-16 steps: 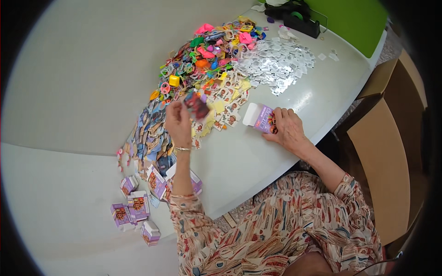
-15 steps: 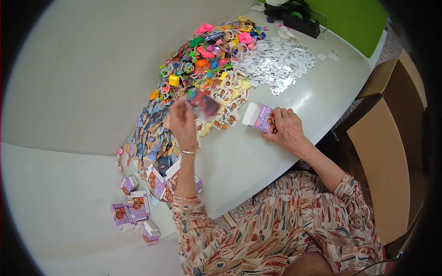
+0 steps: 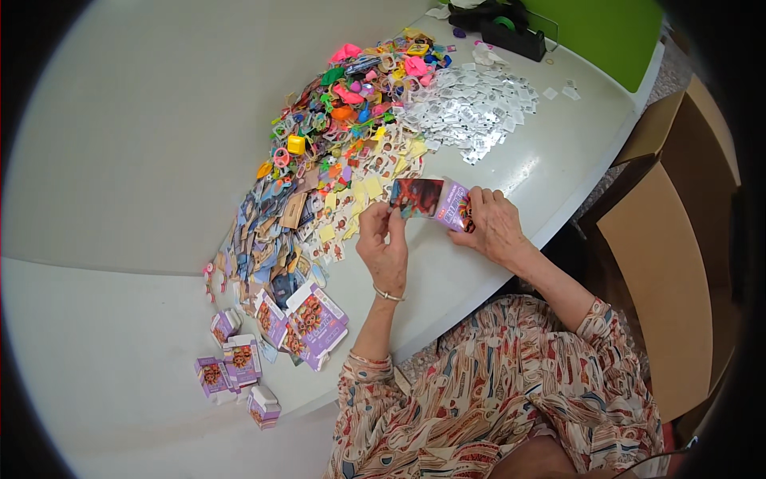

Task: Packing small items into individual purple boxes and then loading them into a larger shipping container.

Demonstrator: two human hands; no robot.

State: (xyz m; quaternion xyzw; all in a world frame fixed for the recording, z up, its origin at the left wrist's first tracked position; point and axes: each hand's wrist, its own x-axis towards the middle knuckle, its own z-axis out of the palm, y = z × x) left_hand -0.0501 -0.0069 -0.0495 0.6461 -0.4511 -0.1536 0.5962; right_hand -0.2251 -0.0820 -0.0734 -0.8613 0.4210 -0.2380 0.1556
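A small purple cardboard box (image 3: 457, 209) lies on its side under my right hand (image 3: 496, 226), whose fingers and thumb grip its right end. Pinched between the thumb and fingers of my left hand (image 3: 384, 247) is a dark picture card (image 3: 416, 196), red and blue on its face. The card's right edge meets the box's left end; whether it has passed inside I cannot tell. Nearest my left hand are scattered cartoon sticker sheets (image 3: 386, 162) and small yellow slips (image 3: 367, 189).
Colourful small toys (image 3: 343, 112) form a heap along the wall, beside a pile of clear sachets (image 3: 479, 104). Cards (image 3: 263, 231) and purple boxes (image 3: 242, 359) lie at left. A black tape dispenser (image 3: 515, 38) stands at the back. An open carton (image 3: 662, 279) is at right.
My left hand has carried the card rightward and slightly down, from above the sticker sheets to the box's left end. My right hand and the box have hardly moved.
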